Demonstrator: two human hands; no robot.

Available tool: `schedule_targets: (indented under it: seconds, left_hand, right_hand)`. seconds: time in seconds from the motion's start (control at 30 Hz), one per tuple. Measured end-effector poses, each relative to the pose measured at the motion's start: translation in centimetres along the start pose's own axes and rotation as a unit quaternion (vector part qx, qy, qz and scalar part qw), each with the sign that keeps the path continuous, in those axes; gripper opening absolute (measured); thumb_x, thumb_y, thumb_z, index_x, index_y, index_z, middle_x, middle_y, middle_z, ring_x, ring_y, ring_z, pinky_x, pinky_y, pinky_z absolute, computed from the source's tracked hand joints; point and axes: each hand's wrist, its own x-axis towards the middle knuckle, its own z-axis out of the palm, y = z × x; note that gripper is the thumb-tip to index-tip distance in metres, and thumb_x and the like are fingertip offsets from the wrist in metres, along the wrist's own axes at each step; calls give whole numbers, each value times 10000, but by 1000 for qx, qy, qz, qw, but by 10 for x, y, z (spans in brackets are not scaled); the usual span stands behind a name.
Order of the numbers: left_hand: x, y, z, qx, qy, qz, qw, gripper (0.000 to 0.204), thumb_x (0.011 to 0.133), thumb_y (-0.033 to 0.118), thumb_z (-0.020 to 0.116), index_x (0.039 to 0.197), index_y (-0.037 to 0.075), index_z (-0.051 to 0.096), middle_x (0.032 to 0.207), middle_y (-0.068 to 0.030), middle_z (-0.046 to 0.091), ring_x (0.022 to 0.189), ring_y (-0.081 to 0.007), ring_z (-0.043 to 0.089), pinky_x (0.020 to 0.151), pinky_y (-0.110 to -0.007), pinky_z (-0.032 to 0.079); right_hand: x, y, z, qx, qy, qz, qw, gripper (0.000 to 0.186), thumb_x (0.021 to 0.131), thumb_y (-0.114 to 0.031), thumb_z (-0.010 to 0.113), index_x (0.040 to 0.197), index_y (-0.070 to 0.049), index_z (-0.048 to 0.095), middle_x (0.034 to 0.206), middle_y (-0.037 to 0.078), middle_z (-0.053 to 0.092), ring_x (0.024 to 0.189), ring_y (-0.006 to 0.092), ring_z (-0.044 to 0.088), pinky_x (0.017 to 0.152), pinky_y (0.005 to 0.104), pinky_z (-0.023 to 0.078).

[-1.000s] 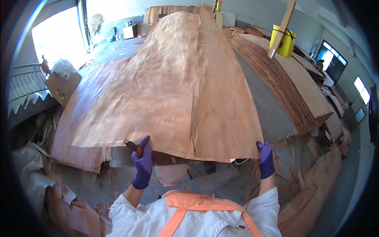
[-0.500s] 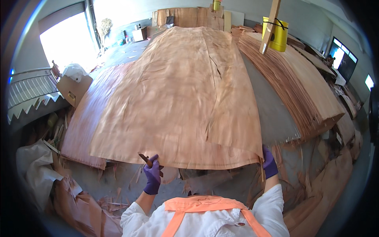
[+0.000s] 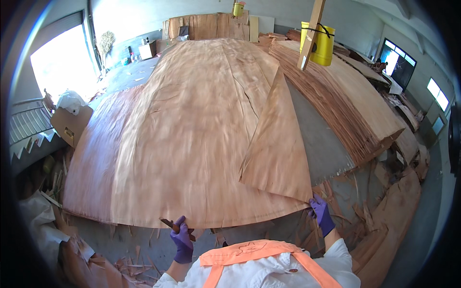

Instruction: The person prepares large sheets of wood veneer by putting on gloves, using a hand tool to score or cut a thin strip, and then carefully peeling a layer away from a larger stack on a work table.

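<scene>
Nearest is the orange apron (image 3: 247, 249), just short of the big wood sheet (image 3: 187, 144), which lies spread out in front of the person. At the sheet's near edge, left of its middle, the gloved left hand (image 3: 182, 244) is closed around a flat brown tool (image 3: 171, 225), its fingertips by the edge. At the sheet's near right corner, the gloved right hand (image 3: 322, 215) pinches the edge between thumb and fingers. Scraps (image 3: 132, 269) litter the floor below the sheet's near edge.

As for progress, I judge the laying-out mostly done: the left and middle of the sheet lie broadly flat, though rippled. What seems left is the loose flap (image 3: 278, 158) over its right side, not yet flat; whether it is folded over or a separate piece, I cannot tell. A long crack (image 3: 246, 95) runs beside the flap.

Left of the sheet, a reddish stack (image 3: 96, 163) meets its edge, leaving little room. On its right, a bare grey strip (image 3: 314, 139) gives some room before the tall wood stack (image 3: 353, 115). Above that stack hangs a yellow bucket (image 3: 324, 50); beyond the sheet's far end stand brown boards (image 3: 206, 26).
</scene>
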Motion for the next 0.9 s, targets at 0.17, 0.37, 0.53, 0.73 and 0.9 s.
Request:
schedule_targets:
  seconds: [0.17, 0.37, 0.53, 0.73, 0.9]
  left_hand:
    - [35, 2, 54, -11, -16, -1, 1000, 233, 861, 65, 530, 1070, 4, 614, 878, -44, 589, 698, -125, 575, 582, -252, 498]
    - [81, -21, 90, -69, 56, 25, 996, 246, 820, 3, 517, 1038, 17, 630, 868, -23, 583, 678, -123, 554, 577, -253, 475]
    - [77, -27, 102, -77, 92, 14, 993, 255, 806, -22, 485, 1025, 5, 612, 881, -59, 593, 670, -163, 578, 591, -287, 499]
    - [74, -27, 105, -80, 103, 12, 991, 242, 799, -11, 490, 1015, 2, 597, 862, -67, 589, 667, -182, 582, 571, -296, 500]
    - [76, -30, 102, -85, 76, 15, 993, 250, 794, -14, 493, 1021, -6, 598, 887, -78, 598, 749, -191, 595, 643, -312, 511]
  right_hand:
    - [79, -7, -11, 32, -25, -5, 999, 361, 903, -283, 554, 1158, -28, 538, 679, 19, 586, 449, 85, 517, 381, 207, 351]
    - [123, -27, -59, 173, -132, 53, 975, 347, 893, -372, 564, 1084, -82, 547, 748, 39, 603, 560, 107, 600, 395, 156, 426]
    - [117, -38, -103, 39, -58, 22, 997, 343, 897, -357, 553, 1100, -80, 546, 777, 29, 609, 552, 109, 596, 394, 181, 413]
    - [162, -13, -109, 114, 4, 48, 992, 269, 925, -294, 479, 986, -48, 571, 692, 69, 624, 514, 139, 584, 403, 224, 426]
    - [189, 22, -116, 196, 44, 134, 970, 227, 928, -231, 438, 900, -49, 571, 672, 96, 629, 454, 165, 545, 387, 228, 437]
